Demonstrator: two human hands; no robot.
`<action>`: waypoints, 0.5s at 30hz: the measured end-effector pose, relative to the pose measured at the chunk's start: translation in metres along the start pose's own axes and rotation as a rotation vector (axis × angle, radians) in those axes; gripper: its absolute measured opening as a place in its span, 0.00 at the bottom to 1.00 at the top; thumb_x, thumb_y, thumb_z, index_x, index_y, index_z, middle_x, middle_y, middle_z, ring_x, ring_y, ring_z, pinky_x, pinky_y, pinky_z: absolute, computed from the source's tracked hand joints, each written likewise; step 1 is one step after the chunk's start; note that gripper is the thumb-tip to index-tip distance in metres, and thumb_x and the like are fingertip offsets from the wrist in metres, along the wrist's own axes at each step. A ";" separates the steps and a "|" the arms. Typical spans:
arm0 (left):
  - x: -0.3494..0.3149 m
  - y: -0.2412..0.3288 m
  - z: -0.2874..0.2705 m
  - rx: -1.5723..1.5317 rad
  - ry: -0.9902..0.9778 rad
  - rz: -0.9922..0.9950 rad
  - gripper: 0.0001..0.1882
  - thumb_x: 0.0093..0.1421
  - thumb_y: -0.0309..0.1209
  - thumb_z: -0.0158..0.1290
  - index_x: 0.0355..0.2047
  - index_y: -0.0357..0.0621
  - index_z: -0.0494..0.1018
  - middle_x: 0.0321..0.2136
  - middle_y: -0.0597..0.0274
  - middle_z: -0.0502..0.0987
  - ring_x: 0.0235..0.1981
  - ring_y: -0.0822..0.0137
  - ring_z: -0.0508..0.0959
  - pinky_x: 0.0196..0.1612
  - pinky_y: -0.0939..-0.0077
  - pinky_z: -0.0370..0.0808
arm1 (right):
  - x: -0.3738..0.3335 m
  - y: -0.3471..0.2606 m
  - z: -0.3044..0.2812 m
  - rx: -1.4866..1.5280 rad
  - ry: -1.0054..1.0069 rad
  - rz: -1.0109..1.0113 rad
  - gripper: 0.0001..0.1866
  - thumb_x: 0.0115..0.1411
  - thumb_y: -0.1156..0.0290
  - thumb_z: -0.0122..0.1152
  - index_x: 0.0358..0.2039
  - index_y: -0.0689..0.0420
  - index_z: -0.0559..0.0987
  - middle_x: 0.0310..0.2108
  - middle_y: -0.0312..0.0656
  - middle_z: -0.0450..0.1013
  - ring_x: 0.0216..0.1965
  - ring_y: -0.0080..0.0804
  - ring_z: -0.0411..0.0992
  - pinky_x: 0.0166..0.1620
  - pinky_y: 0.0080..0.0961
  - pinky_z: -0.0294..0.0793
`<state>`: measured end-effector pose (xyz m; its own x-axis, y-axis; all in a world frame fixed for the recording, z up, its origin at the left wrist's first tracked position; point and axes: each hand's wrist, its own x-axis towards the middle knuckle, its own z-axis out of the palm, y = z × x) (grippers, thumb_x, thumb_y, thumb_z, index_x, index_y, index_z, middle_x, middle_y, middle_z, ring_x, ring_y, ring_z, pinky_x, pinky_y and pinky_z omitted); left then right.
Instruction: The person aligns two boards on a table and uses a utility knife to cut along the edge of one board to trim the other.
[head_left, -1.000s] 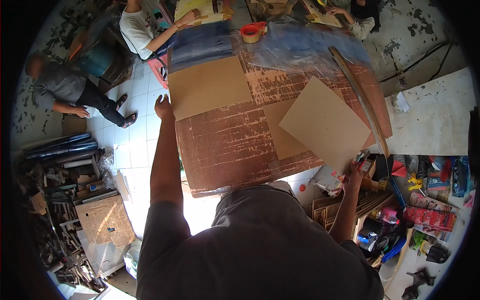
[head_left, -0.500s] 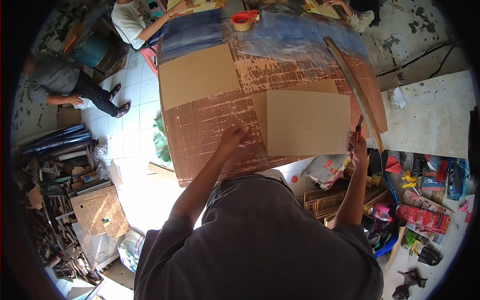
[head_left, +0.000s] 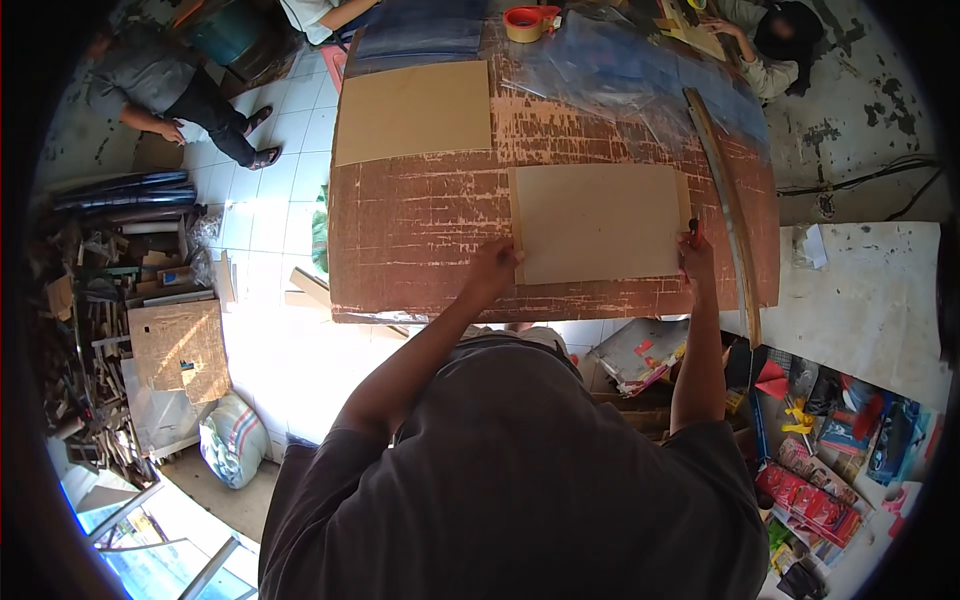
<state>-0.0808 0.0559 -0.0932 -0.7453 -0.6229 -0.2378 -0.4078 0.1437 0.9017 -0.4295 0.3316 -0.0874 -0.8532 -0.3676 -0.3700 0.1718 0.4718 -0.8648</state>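
Note:
A tan cardboard sheet (head_left: 600,225) lies before me near the table's front edge. It rests over a second sheet, whose browner edge (head_left: 684,195) shows along the sides. My left hand (head_left: 494,268) is closed at the lower left corner, its fingers pinching the sheet's edge. My right hand (head_left: 698,262) is at the lower right edge, wrapped round a slim red and dark tool (head_left: 697,232) that looks like a cutter knife. Its fingers also touch the cardboard's side. Another cardboard sheet (head_left: 415,112) lies apart, at the table's far left.
A long wooden strip (head_left: 724,205) lies along the right of the worn brown table (head_left: 410,235). Clear plastic sheets (head_left: 610,85) and a red tape dispenser (head_left: 527,24) are at the back. One person (head_left: 190,95) stands left; others' arms (head_left: 735,40) reach over the far side.
My left hand has moved right, from above the table onto the cardboard's left edge. The top sheet now lies nearly squared over the lower one. My view has shifted.

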 end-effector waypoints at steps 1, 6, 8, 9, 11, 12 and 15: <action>-0.001 -0.003 0.005 0.001 0.013 -0.009 0.19 0.61 0.34 0.58 0.50 0.37 0.75 0.36 0.53 0.79 0.39 0.62 0.80 0.44 0.66 0.77 | 0.000 0.000 0.004 -0.015 0.024 0.024 0.08 0.60 0.66 0.66 0.36 0.51 0.76 0.17 0.27 0.63 0.14 0.15 0.62 0.14 0.18 0.59; -0.002 -0.014 0.023 0.044 0.234 0.053 0.15 0.58 0.31 0.58 0.44 0.40 0.78 0.33 0.50 0.77 0.37 0.53 0.80 0.42 0.60 0.76 | -0.007 0.002 0.021 -0.056 0.052 -0.028 0.06 0.60 0.70 0.64 0.36 0.52 0.75 0.18 0.26 0.63 0.14 0.16 0.62 0.14 0.20 0.61; -0.001 -0.015 0.027 0.076 0.258 0.035 0.13 0.58 0.30 0.57 0.43 0.40 0.78 0.34 0.50 0.78 0.37 0.52 0.80 0.42 0.59 0.77 | -0.006 0.006 0.020 -0.094 0.062 -0.033 0.06 0.60 0.71 0.63 0.35 0.53 0.74 0.18 0.26 0.63 0.14 0.16 0.62 0.14 0.20 0.61; -0.001 -0.015 0.028 0.107 0.277 0.020 0.12 0.58 0.29 0.56 0.41 0.40 0.78 0.34 0.50 0.78 0.38 0.52 0.80 0.41 0.58 0.77 | -0.005 0.008 0.021 -0.091 0.028 -0.088 0.06 0.60 0.71 0.63 0.35 0.54 0.74 0.18 0.26 0.63 0.14 0.16 0.62 0.14 0.20 0.61; 0.000 -0.011 0.030 0.129 0.292 0.025 0.11 0.58 0.30 0.55 0.40 0.41 0.78 0.35 0.50 0.78 0.38 0.51 0.80 0.41 0.58 0.77 | -0.001 0.018 0.018 -0.086 0.000 -0.142 0.06 0.61 0.72 0.62 0.34 0.55 0.73 0.18 0.27 0.63 0.14 0.16 0.62 0.14 0.21 0.61; 0.000 -0.009 0.031 0.151 0.308 0.030 0.10 0.59 0.30 0.54 0.39 0.41 0.78 0.35 0.49 0.78 0.38 0.50 0.80 0.41 0.57 0.77 | 0.001 0.022 0.018 -0.075 -0.013 -0.160 0.06 0.61 0.68 0.62 0.35 0.54 0.74 0.18 0.26 0.63 0.15 0.15 0.62 0.14 0.19 0.62; 0.000 -0.005 0.031 0.197 0.346 0.013 0.09 0.59 0.30 0.52 0.38 0.41 0.78 0.35 0.50 0.79 0.38 0.49 0.80 0.41 0.57 0.77 | -0.004 0.014 0.024 -0.090 -0.018 -0.169 0.06 0.62 0.68 0.61 0.35 0.55 0.75 0.18 0.27 0.63 0.15 0.15 0.63 0.15 0.19 0.63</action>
<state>-0.0952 0.0793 -0.1086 -0.5430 -0.8376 -0.0603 -0.5176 0.2773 0.8094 -0.4116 0.3207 -0.1062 -0.8571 -0.4615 -0.2290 -0.0184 0.4716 -0.8816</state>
